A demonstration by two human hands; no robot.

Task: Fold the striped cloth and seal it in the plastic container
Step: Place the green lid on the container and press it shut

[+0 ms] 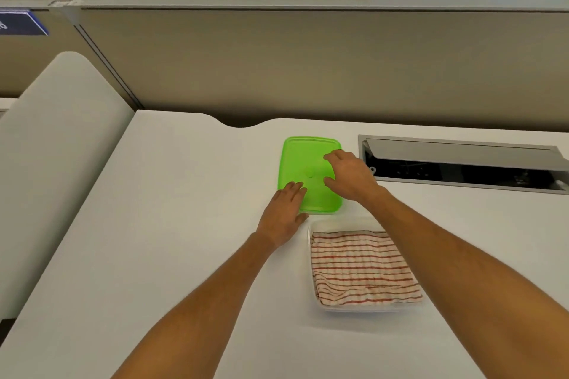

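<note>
The red-and-white striped cloth (363, 268) lies folded inside the clear plastic container (309, 243) near the table's front right. Just beyond the container a green lid (304, 157) lies flat on the table. My left hand (284, 215) rests at the lid's near-left corner, fingers on its edge. My right hand (348, 174) reaches over the lid's right side, fingers spread and curled onto its top. Whether either hand grips the lid is unclear; it looks flat on the table.
The white table (184, 209) runs to a beige partition wall at the back. An open cable tray (462, 163) is recessed in the table right of the lid. A pale rounded panel (55, 148) stands at the left.
</note>
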